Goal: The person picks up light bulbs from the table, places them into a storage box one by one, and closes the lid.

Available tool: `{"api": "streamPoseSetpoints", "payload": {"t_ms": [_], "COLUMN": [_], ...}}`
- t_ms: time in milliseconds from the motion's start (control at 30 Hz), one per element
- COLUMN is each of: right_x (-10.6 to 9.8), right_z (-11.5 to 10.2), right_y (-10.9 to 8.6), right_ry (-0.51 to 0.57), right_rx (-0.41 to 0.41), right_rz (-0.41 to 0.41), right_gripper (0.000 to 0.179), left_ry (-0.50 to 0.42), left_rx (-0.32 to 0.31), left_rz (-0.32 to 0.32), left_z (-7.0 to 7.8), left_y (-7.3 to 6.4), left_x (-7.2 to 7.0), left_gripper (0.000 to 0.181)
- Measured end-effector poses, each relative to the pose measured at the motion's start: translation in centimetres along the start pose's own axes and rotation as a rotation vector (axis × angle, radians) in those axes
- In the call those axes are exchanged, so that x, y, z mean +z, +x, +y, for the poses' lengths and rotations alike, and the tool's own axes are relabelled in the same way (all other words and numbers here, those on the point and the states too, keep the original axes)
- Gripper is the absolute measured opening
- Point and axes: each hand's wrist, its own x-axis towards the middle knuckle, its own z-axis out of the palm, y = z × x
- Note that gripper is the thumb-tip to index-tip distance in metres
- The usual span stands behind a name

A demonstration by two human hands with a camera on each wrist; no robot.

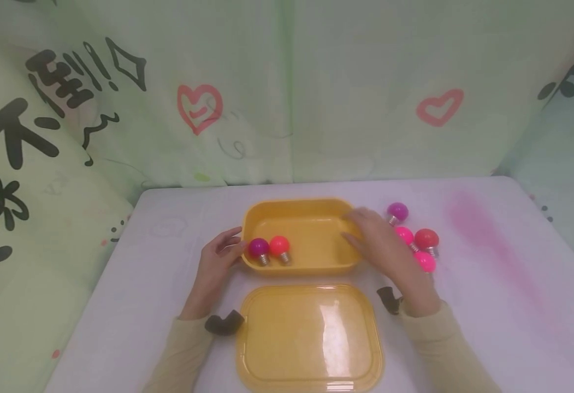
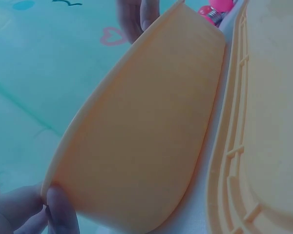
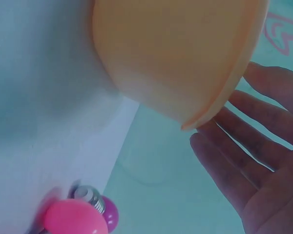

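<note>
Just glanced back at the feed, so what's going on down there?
A person's left hand pinches the left end of a yellow container, while the right hand is at its right end, fingers extended and seemingly holding nothing. A purple bulb and a pinkish-red bulb lie inside. At least four more bulbs lie on the table to the right, and a yellow lid lies in front, off the container.
</note>
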Motion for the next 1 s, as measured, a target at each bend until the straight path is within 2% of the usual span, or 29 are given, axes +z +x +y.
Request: {"api": "streamPoseSetpoints", "payload": {"t_ms": [233, 367, 667, 833, 1000], "right_x": [-1.0, -1.3, -1.8, -1.8, -1.9], "right_z": [1.0, 1.6, 2.7, 3.8, 4.4], "right_y": [-0.6, -1.0, -1.5, -1.8, -2.2], "right_ry": [0.027, 0.008, -0.014, 0.001, -0.012], "right_rx": [0.112, 0.142, 0.169, 0.138, 0.152], "right_rz": [-0.031, -0.020, -0.020, 0.021, 0.043], "right_gripper": [0.045, 0.045, 0.046, 0.044, 0.042], "left_ry": [0.019, 0.006, -0.018, -0.006, -0.002], "left_rx": [-0.003, 0.004, 0.007, -0.001, -0.003], "left_rz": [0.005, 0.000, 0.002, 0.003, 0.004], "left_z": [0.0, 0.0, 0.1, 0.2, 0.2], "left_y": [0.0, -0.1, -0.1, -0.2, -0.2], "left_x": [0.0, 0.0, 0.0, 0.0, 0.1], "left_gripper": [0.047, 0.048, 0.046, 0.046, 0.044]}}
